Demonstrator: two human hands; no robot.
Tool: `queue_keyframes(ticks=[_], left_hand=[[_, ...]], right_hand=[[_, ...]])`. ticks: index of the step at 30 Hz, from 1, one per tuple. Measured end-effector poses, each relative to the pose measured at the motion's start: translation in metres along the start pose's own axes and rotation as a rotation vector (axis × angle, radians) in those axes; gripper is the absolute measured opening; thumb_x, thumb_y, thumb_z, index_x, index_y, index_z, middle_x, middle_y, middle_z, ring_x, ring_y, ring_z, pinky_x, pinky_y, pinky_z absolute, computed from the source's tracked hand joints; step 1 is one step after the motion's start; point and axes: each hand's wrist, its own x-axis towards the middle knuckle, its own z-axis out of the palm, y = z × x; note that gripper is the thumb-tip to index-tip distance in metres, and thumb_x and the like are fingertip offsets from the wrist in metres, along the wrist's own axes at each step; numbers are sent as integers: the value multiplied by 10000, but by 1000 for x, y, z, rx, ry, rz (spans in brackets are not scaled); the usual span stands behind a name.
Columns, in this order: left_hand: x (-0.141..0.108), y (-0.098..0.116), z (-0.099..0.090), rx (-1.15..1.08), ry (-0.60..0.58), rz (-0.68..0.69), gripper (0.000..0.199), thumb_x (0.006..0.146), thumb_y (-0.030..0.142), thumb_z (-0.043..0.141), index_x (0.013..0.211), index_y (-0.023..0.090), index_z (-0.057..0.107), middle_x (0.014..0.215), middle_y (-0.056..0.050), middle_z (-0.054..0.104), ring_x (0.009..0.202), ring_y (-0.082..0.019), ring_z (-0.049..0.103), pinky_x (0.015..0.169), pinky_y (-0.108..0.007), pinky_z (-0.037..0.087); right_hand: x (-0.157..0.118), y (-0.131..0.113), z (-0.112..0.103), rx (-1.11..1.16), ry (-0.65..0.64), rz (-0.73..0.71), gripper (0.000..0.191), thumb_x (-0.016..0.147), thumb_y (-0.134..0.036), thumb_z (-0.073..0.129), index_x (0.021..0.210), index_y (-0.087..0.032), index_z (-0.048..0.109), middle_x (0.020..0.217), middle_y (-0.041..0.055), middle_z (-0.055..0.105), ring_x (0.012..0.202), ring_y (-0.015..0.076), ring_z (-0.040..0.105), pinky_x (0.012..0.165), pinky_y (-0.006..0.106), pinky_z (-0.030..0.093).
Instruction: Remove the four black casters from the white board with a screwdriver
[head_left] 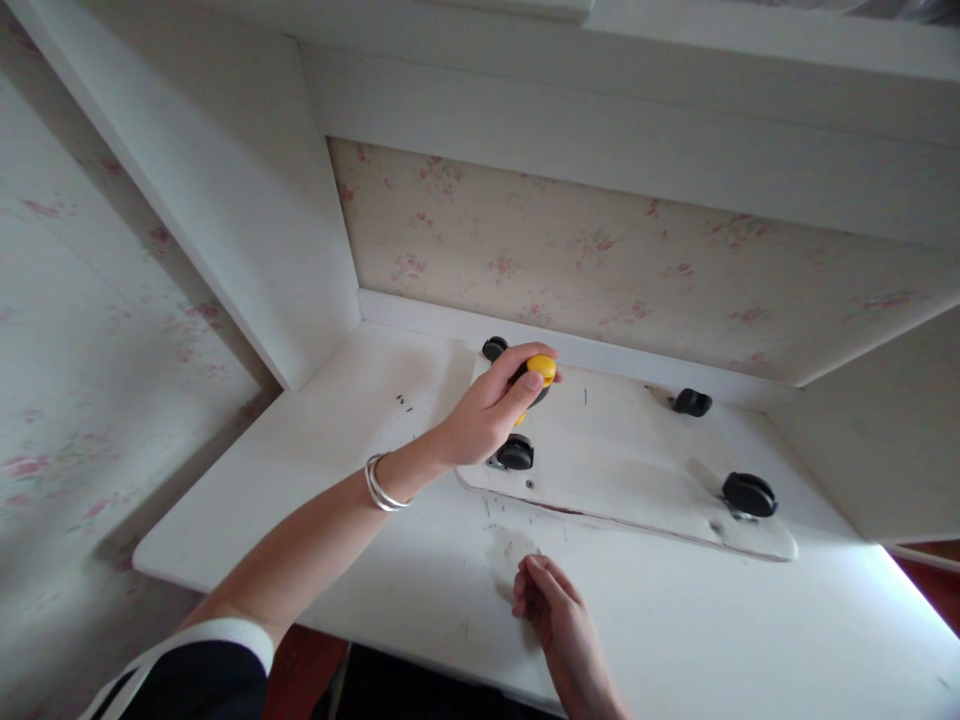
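Observation:
My left hand (pixel 487 410) is wrapped round a yellow and black screwdriver handle (pixel 541 370), held over the left end of a white board (pixel 622 460). The tool's tip is hidden behind the hand. Black casters stand up from the board: one (pixel 495 348) behind my left hand, one (pixel 516 453) just in front of it, and two at the right, the rear one (pixel 692 402) and the front one (pixel 750 494). My right hand (pixel 551 610) hovers over the white desktop in front of the board, fingers curled; whatever they hold, if anything, is too small to make out.
The white desktop (pixel 375 560) has small dark bits (pixel 405 403) at the left. White panels rise at the left (pixel 247 180) and right, and a shelf edge (pixel 637 150) crosses above. Flowered wallpaper (pixel 510 230) covers the wall behind.

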Motion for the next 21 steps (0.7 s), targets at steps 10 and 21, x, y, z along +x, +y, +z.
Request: queue_keyframes(ticks=[10, 21], left_hand=[[2, -8, 0, -45, 192, 129, 336, 838, 220, 706, 1025, 248, 429, 921, 24, 573, 791, -87, 558, 710, -248, 463], [1, -14, 1, 169, 22, 92, 286, 900, 330, 621, 1166, 240, 568, 1010, -43, 619, 912, -147, 588, 808, -293, 481]], right_hand=[[2, 5, -2, 7, -6, -13, 340, 763, -511, 731, 745, -188, 629, 649, -12, 623, 552, 111, 519, 575, 245, 390], [1, 3, 2, 12, 25, -6, 354, 732, -513, 752, 740, -184, 622, 627, -12, 617, 536, 111, 515, 557, 235, 393]])
